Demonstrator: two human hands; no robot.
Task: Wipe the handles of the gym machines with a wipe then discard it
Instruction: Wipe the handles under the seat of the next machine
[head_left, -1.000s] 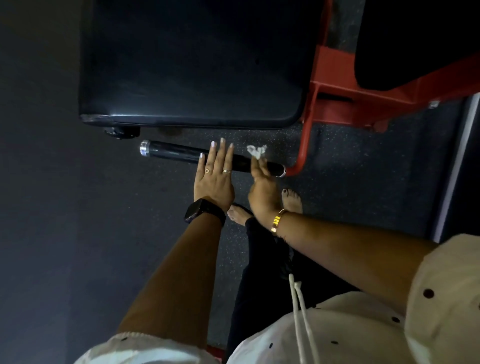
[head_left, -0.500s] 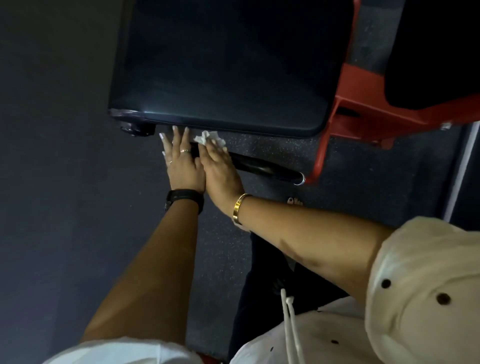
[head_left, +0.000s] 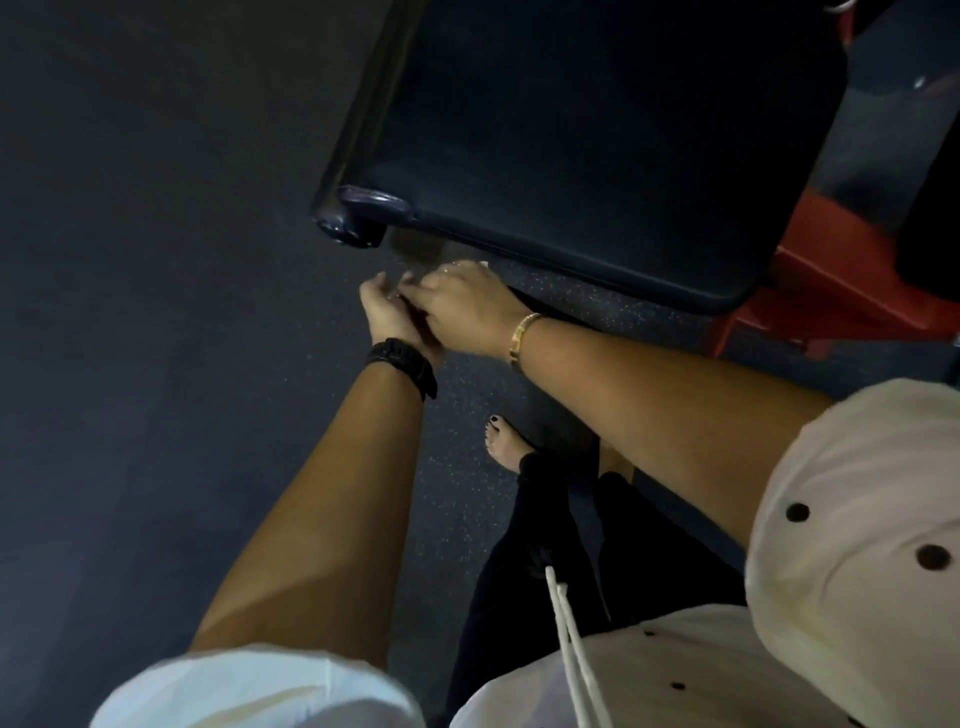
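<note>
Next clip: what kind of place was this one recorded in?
Most likely a gym. A black padded seat sits on a red metal frame, as on a weight machine or bench, and the dark speckled floor looks like rubber gym flooring.

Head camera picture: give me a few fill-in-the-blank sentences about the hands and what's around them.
1. The left hand has a black ____ at its wrist.
2. The right hand wears a ____ bracelet.
3. The frame beside the black seat is ____.
4. The foot on the speckled floor is ____.
Missing words: watch; gold; red; bare.
</note>
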